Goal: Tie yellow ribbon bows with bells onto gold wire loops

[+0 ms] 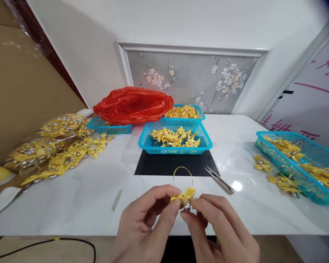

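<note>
Fingers of my left hand point(150, 223) and right hand point(219, 230) pinch a small yellow fabric flower with a silver bead point(185, 197); I judge its thin gold wire loop point(182, 174), at twelve o'clock, could slip free.

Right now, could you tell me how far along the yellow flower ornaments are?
Done, it seems: a pile of finished strands lies at the left of the table. In hand: the left hand and right hand pinch one yellow flower with a bell and gold loop. Left: loose flowers fill the centre basket and the right basket.

Head-worn view, down over table point(98, 197)
</note>
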Demonstrator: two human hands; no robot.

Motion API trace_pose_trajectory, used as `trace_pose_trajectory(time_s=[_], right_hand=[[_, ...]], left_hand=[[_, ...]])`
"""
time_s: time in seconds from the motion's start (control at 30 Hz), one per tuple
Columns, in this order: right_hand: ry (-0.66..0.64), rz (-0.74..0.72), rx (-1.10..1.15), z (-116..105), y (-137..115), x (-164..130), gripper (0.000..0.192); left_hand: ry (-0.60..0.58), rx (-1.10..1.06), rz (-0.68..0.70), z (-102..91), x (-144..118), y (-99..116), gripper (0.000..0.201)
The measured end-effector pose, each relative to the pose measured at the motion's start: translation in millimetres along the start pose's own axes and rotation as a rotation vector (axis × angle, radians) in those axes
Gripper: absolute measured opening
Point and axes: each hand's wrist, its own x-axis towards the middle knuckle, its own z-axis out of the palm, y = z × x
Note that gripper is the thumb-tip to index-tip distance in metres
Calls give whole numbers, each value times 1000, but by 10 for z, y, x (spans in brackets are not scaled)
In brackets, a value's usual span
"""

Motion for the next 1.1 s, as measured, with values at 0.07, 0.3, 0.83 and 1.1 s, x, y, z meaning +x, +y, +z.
trace_pose_trajectory(time_s=[0.07, 0.3, 0.83, 1.1], right_hand=[[-40, 81, 95, 3, -9, 5, 11], [-399, 764, 687, -91, -44, 116, 28], [-586, 983, 835, -217, 43, 202, 42], [-500, 897, 684, -253, 0, 226, 38]], left_hand=[[9, 26, 8, -2, -1, 5, 13], [-39, 18, -58, -16, -8, 10, 6], [-4, 26, 6, 25, -3, 85, 17], [-112, 141, 58, 1, 0, 123, 15]])
